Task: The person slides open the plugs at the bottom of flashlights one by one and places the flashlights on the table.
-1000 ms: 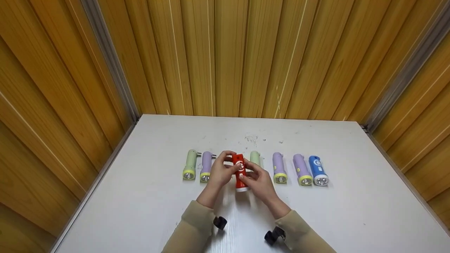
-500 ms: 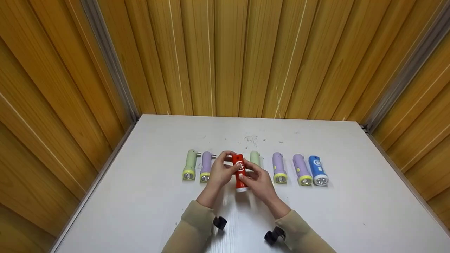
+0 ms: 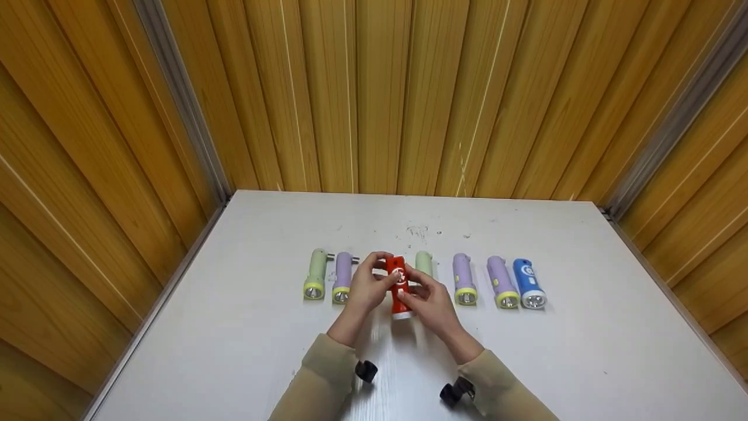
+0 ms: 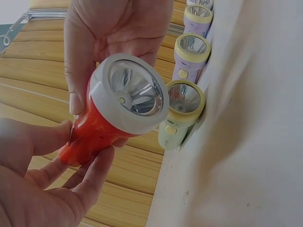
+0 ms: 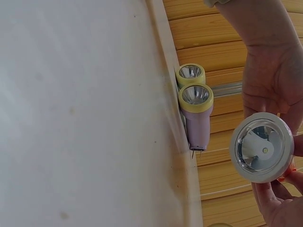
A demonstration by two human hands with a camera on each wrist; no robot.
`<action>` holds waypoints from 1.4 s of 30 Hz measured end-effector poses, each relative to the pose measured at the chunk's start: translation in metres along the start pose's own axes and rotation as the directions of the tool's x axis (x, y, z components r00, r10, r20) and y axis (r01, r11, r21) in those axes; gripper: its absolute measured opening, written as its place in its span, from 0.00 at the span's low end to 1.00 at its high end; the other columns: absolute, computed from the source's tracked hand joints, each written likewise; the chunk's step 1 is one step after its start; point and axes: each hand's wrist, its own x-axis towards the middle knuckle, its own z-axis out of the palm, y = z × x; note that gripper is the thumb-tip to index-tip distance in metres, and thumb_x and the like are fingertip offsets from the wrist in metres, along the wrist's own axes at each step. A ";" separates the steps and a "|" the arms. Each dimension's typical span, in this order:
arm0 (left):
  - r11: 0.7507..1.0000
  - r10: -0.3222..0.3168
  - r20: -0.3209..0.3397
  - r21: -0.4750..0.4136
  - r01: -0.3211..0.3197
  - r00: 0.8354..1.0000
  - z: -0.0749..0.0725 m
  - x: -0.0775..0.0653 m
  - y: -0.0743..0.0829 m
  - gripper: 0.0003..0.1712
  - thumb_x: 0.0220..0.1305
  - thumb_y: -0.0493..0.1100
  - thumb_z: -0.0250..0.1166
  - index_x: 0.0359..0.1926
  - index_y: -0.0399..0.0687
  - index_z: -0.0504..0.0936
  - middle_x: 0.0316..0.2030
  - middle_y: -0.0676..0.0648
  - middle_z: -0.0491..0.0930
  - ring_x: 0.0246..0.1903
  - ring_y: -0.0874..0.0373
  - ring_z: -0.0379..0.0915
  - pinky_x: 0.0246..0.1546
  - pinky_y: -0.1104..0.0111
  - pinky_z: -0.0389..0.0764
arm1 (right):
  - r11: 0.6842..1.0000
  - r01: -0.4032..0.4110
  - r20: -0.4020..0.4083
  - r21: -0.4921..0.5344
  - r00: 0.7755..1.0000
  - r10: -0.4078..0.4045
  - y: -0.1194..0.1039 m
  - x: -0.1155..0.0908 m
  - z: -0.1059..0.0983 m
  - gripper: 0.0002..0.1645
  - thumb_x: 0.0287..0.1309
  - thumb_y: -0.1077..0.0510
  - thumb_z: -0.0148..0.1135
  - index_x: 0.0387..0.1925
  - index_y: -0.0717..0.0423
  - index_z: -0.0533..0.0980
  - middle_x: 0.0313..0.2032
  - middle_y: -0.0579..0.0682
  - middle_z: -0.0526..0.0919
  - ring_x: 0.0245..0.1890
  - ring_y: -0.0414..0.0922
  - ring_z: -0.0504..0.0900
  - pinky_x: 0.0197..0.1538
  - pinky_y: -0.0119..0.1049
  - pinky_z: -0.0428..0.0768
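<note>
White desk (image 3: pixel 234 351), wood-look wall (image 3: pixel 380 105) behind. L grip (image 3: pixel 367 286) + R grip (image 3: pixel 433 303) both grasping red flashlight (image 4: pixel 113 111) btwn em; 2 pastel flashlights (image 3: pixel 317 270) left of L grip, 4 other flashlights (image 3: pixel 463 272) beyond/right of R grip.

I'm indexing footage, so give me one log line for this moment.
left hand: grips red flashlight | right hand: grips red flashlight | red flashlight: above table | blue flashlight: on table
</note>
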 end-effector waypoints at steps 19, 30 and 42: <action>1.000 0.002 0.012 0.005 -0.002 1.000 0.000 -0.001 -0.001 0.21 0.64 0.35 0.70 0.58 0.45 0.80 0.51 0.36 0.82 0.34 0.54 0.82 0.41 0.63 0.89 | 1.000 0.013 0.025 0.021 1.000 -0.014 0.001 -0.001 0.000 0.35 0.63 0.68 0.67 0.70 0.68 0.69 0.64 0.69 0.77 0.55 0.59 0.85 0.51 0.31 0.85; 1.000 0.012 0.014 0.013 -0.012 1.000 0.000 -0.001 0.000 0.21 0.64 0.34 0.69 0.58 0.45 0.81 0.51 0.36 0.82 0.33 0.55 0.80 0.39 0.64 0.88 | 1.000 0.016 0.021 -0.011 1.000 -0.016 -0.001 -0.002 0.000 0.35 0.63 0.68 0.66 0.70 0.67 0.69 0.64 0.68 0.77 0.55 0.60 0.84 0.53 0.33 0.86; 1.000 0.009 0.014 0.028 -0.009 1.000 0.002 0.000 -0.002 0.21 0.64 0.34 0.69 0.59 0.45 0.81 0.51 0.36 0.82 0.35 0.54 0.79 0.38 0.65 0.87 | 0.999 0.031 0.030 -0.021 0.999 -0.030 0.002 -0.001 0.000 0.34 0.64 0.68 0.66 0.70 0.68 0.69 0.64 0.70 0.76 0.55 0.60 0.85 0.52 0.32 0.86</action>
